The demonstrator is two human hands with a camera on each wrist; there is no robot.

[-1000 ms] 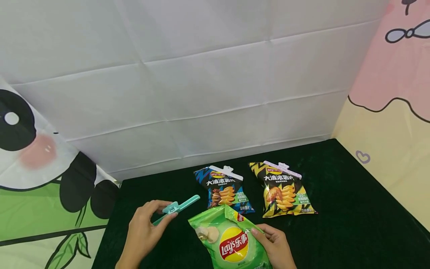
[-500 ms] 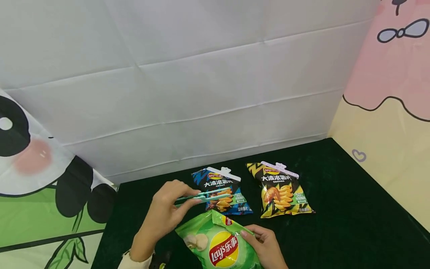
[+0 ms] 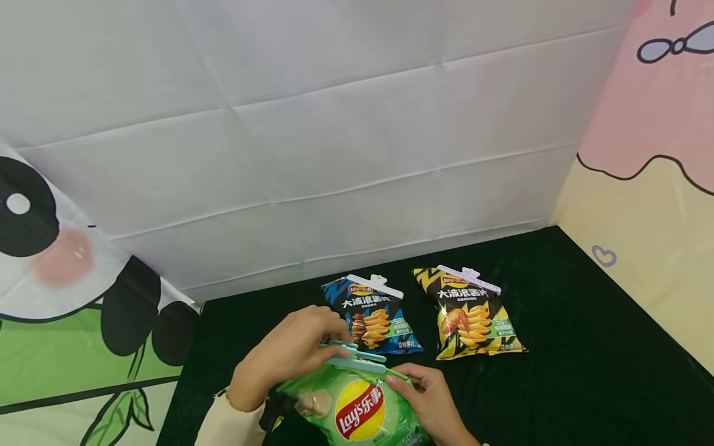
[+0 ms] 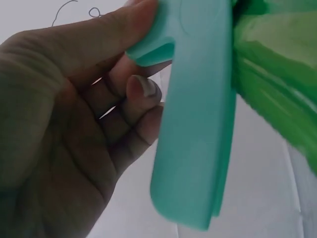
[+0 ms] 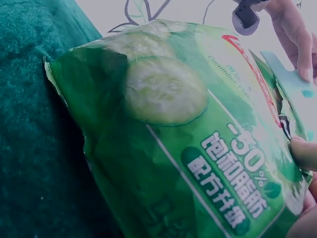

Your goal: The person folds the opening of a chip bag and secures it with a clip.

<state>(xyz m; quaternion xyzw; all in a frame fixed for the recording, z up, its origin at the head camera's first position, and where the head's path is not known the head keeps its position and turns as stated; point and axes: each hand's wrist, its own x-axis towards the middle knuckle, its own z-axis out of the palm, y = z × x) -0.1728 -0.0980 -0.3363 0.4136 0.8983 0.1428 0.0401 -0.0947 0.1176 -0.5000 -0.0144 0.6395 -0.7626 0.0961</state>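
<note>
My left hand (image 3: 298, 347) pinches a teal bag clip (image 3: 359, 365) by its handle, thumb on the near side. The clip lies along the folded top of a green Lay's chip bag (image 3: 357, 415). Seen from the left wrist, the clip's long bars (image 4: 195, 134) lie close together at their near end, with green packaging right beside them. My right hand (image 3: 426, 399) pinches the bag's upper right corner between thumb and fingers. The right wrist view shows the bag's front tilted, with a cucumber slice print (image 5: 166, 91) and my right thumb (image 5: 304, 154) at the folded top.
Behind my hands lie a blue chip bag (image 3: 374, 325) with a white clip (image 3: 375, 287) and a yellow-black chip bag (image 3: 474, 328) with a lilac clip (image 3: 468, 280). Dark green cloth (image 3: 580, 347) covers the table. A white fabric wall (image 3: 357, 155) stands behind.
My left hand has moved right with the clip, from beside the green bag to its top edge. The bag has shifted slightly left in my right hand, its top now folded down.
</note>
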